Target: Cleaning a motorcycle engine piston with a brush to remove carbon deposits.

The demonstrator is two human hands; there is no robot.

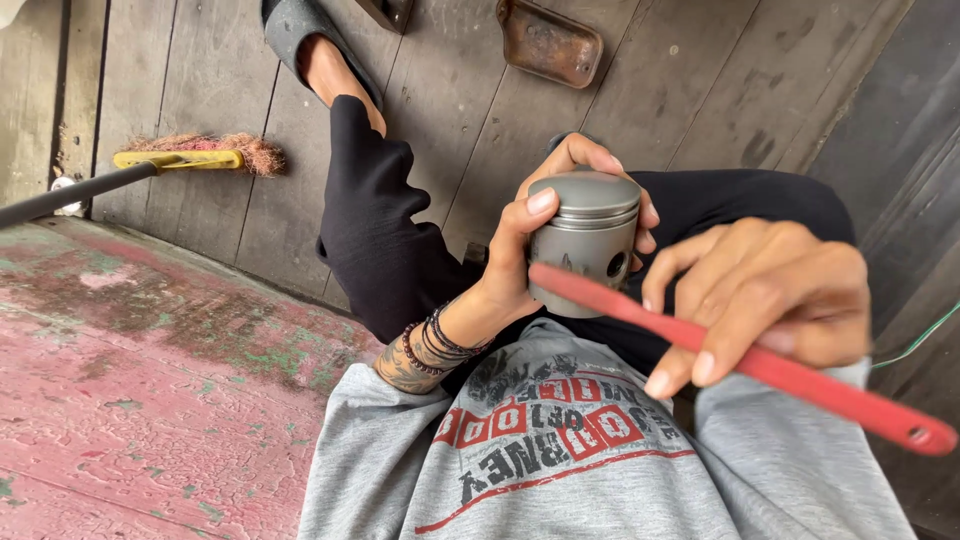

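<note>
Weathered floorboards point(200, 70) lie below; left hand point(540, 235) wraps the grey piston point(585, 240) above the lap, right hand point(770, 295) grips a red brush handle point(740, 360) at its skirt. Scrubbing seems underway; next, rotate the piston.

grey metal piston point(585, 240): lower skirt hidden behind left hand point(520, 255) | red plastic brush handle point(760, 365): bristle end hidden (against piston) | yellow-headed broom point(180, 158): dark handle cut off at left edge | rusty metal tray point(550, 42): top cropped

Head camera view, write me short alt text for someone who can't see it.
A seated person's left hand grips a grey metal piston while the right hand holds a red brush handle against it. A yellow broom lies on the wooden floor.
</note>
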